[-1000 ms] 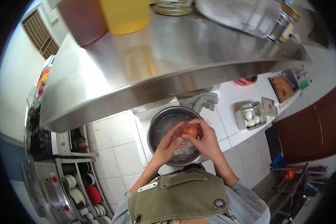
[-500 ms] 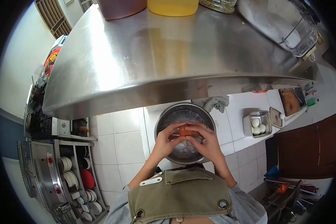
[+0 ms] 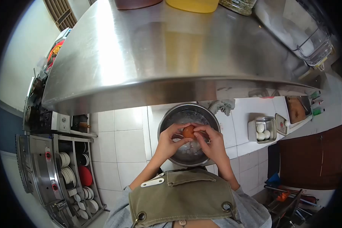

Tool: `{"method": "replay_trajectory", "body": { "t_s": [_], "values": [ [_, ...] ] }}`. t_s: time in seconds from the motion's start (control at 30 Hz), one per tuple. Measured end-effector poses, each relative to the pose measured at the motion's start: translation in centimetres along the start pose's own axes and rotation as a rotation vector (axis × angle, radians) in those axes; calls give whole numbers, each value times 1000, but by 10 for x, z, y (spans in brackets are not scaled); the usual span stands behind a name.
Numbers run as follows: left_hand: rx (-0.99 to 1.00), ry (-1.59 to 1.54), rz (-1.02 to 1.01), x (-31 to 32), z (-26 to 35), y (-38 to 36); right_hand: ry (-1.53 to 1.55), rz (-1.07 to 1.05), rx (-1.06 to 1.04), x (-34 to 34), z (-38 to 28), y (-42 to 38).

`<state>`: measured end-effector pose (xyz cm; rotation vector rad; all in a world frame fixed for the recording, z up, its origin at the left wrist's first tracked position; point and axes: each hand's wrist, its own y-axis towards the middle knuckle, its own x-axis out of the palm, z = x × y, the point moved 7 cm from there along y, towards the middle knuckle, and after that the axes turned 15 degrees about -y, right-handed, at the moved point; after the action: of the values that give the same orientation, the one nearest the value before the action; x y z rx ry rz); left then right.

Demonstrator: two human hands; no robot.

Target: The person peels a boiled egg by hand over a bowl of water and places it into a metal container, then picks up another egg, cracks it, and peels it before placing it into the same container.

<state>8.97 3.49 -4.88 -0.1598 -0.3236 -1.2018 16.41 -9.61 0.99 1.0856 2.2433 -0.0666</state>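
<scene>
Both hands hold 1 brown egg over the steel bowl on the tiled desk: the left hand curls its fingers around the egg's left side and the right hand pinches it from the right, thumbs meeting on the shell. The work looks partly done, since about 3 peeled white eggs lie in a small metal tray to the right, well apart from the bowl. This egg still wears most of its brown shell, so its peeling remains, and pale bits in the bowl could be shell or ice, I cannot tell which.
</scene>
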Motion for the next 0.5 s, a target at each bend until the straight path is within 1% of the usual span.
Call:
{"method": "replay_trajectory", "body": {
  "t_s": [0.07,0.2,0.27,0.3,0.37,0.5],
  "values": [
    [11,60,-28,3,6,0,-59,-47,42,-4,0,4],
    [27,140,-78,8,14,-1,-78,-130,56,-12,9,8],
    [42,185,-119,12,15,-2,-222,-202,-54,-13,4,9],
    [44,185,-118,12,15,-2,-222,-203,-56,-13,4,9],
    [26,169,-127,12,13,-3,-363,-149,-142,-14,-1,6],
    [37,157,-141,15,17,-5,-435,-82,-179,-12,6,5]
  ]
}}
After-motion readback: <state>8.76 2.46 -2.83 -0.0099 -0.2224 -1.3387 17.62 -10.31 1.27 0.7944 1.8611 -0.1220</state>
